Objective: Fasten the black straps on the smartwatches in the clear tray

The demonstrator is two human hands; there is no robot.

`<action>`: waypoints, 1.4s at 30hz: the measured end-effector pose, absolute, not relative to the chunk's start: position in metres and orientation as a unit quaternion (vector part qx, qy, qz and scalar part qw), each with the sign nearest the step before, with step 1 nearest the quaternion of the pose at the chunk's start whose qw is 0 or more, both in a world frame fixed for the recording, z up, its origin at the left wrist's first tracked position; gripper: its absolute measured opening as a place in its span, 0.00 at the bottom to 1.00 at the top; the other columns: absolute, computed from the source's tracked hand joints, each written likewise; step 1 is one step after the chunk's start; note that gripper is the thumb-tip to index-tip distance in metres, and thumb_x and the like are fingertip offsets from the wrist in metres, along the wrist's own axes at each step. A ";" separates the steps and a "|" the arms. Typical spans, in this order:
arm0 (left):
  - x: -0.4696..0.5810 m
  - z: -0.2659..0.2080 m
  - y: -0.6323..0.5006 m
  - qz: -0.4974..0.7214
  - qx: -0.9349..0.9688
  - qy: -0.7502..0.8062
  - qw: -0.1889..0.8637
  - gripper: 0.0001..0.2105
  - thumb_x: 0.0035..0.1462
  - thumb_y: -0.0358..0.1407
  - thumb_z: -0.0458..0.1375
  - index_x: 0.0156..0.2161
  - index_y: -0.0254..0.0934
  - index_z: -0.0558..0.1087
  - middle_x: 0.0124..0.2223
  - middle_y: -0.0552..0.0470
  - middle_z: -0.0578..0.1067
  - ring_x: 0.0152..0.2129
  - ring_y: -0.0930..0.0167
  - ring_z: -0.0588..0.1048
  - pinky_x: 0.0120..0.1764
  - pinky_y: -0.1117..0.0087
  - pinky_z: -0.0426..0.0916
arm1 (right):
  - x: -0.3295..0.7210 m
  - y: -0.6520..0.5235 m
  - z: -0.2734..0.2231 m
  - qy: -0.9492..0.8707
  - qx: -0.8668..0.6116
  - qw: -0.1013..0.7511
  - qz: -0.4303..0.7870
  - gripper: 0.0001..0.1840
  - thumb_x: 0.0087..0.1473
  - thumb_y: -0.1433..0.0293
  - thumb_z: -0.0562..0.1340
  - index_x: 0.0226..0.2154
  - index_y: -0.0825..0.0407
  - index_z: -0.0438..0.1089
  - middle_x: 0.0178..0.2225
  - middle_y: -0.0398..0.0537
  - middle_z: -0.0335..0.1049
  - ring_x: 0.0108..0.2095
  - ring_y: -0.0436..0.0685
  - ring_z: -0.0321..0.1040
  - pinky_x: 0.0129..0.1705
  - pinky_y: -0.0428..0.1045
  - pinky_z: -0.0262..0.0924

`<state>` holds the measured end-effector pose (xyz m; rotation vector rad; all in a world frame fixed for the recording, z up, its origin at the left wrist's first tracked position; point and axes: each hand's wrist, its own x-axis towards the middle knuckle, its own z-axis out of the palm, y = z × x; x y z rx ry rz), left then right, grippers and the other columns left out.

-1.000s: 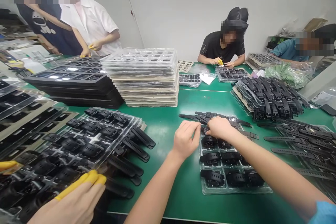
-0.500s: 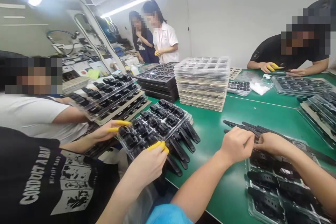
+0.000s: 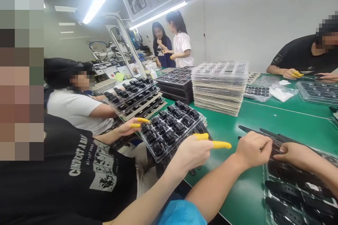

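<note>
At the desk's (image 3: 264, 119) right side, person's left hand (image 3: 252, 149) & right hand (image 3: 294, 154) are meeting over a black watch strap (image 3: 274, 140), fingers pinching together on it, just above a clear tray (image 3: 266, 186) w/ more strap pieces. Step looks like seating a strap into the tray; next move prob. needs careful lining-up w/ a free slot. Beside them, a co-worker's hand w/ yellow finger cots (image 3: 220, 144) is holding another tray (image 3: 171, 128).

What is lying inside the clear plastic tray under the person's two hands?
The clear plastic tray holds black watch bodies with straps in its pockets. The left hand and right hand cover the far pockets, so their contents cannot be seen.
</note>
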<state>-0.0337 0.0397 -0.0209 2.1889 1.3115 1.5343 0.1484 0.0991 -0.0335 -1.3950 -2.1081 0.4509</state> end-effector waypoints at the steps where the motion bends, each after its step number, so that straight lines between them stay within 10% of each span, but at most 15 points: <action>1: -0.035 -0.017 0.038 0.524 0.723 0.438 0.108 0.08 0.60 0.32 0.57 0.33 0.38 0.79 0.34 0.45 0.84 0.33 0.63 0.80 0.45 0.61 0.74 | 0.150 0.101 -0.028 -0.790 -0.535 0.246 0.169 0.26 0.35 0.70 0.73 0.10 0.44 0.54 0.09 0.36 0.53 0.11 0.54 0.52 0.20 0.51 0.44; 7: -0.047 -0.006 0.040 0.603 0.615 0.448 0.239 0.09 0.62 0.37 0.57 0.36 0.38 0.79 0.37 0.44 0.82 0.37 0.64 0.77 0.46 0.60 0.71 | 0.180 0.095 0.035 -0.770 -0.602 0.191 0.090 0.08 0.52 0.61 0.67 0.27 0.46 0.71 0.27 0.46 0.75 0.30 0.61 0.69 0.30 0.51 0.55; 13: -0.053 0.006 0.045 0.570 0.542 0.414 0.458 0.23 0.66 0.54 0.51 0.40 0.34 0.77 0.35 0.44 0.80 0.24 0.71 0.73 0.27 0.70 0.69 | 0.194 0.038 0.063 -0.697 -0.480 0.530 0.057 0.06 0.57 0.65 0.68 0.38 0.46 0.75 0.36 0.46 0.78 0.33 0.58 0.73 0.37 0.52 0.66; 17: -0.043 0.015 0.029 0.431 0.537 0.293 0.663 0.34 0.59 0.66 0.50 0.35 0.33 0.78 0.28 0.45 0.77 0.22 0.70 0.74 0.28 0.68 0.70 | 0.172 0.005 0.044 -0.806 -0.305 0.503 0.073 0.13 0.60 0.80 0.60 0.39 0.46 0.74 0.43 0.47 0.80 0.42 0.58 0.77 0.45 0.54 0.71; 28: -0.030 0.018 0.012 0.425 0.428 0.291 0.742 0.24 0.47 0.55 0.70 0.31 0.33 0.76 0.27 0.51 0.74 0.23 0.72 0.71 0.30 0.70 0.67 | 0.160 -0.016 0.015 -0.763 -0.362 0.531 0.072 0.16 0.60 0.78 0.64 0.48 0.44 0.75 0.54 0.49 0.75 0.50 0.60 0.75 0.54 0.55 0.68; 32: -0.038 0.025 0.017 0.524 0.330 0.285 0.731 0.19 0.51 0.50 0.69 0.36 0.34 0.77 0.32 0.47 0.77 0.27 0.70 0.75 0.35 0.67 0.71 | 0.169 -0.033 0.017 -0.638 -0.394 0.648 0.132 0.12 0.55 0.76 0.69 0.40 0.44 0.78 0.42 0.48 0.77 0.42 0.62 0.74 0.43 0.54 0.69; 35: -0.043 0.027 0.026 0.608 0.268 0.280 0.693 0.16 0.53 0.45 0.69 0.42 0.37 0.76 0.37 0.49 0.80 0.30 0.71 0.78 0.41 0.66 0.73 | 0.173 -0.045 0.023 -0.681 -0.341 0.553 0.337 0.06 0.57 0.72 0.67 0.31 0.44 0.78 0.31 0.46 0.74 0.32 0.58 0.73 0.31 0.50 0.68; 39: -0.043 0.027 0.032 0.668 0.238 0.270 0.652 0.16 0.50 0.41 0.72 0.39 0.39 0.72 0.41 0.51 0.82 0.37 0.69 0.81 0.48 0.64 0.74 | 0.150 -0.053 0.025 -0.643 -0.361 0.184 0.650 0.09 0.61 0.64 0.65 0.42 0.44 0.81 0.36 0.48 0.77 0.21 0.50 0.69 0.19 0.44 0.62; 42: -0.041 0.027 0.031 0.666 0.258 0.279 0.641 0.15 0.52 0.41 0.72 0.39 0.40 0.72 0.42 0.51 0.82 0.41 0.67 0.82 0.52 0.60 0.73 | 0.124 -0.046 0.018 -0.551 -0.384 0.201 0.713 0.19 0.63 0.59 0.64 0.54 0.44 0.75 0.40 0.49 0.77 0.20 0.47 0.66 0.20 0.43 0.63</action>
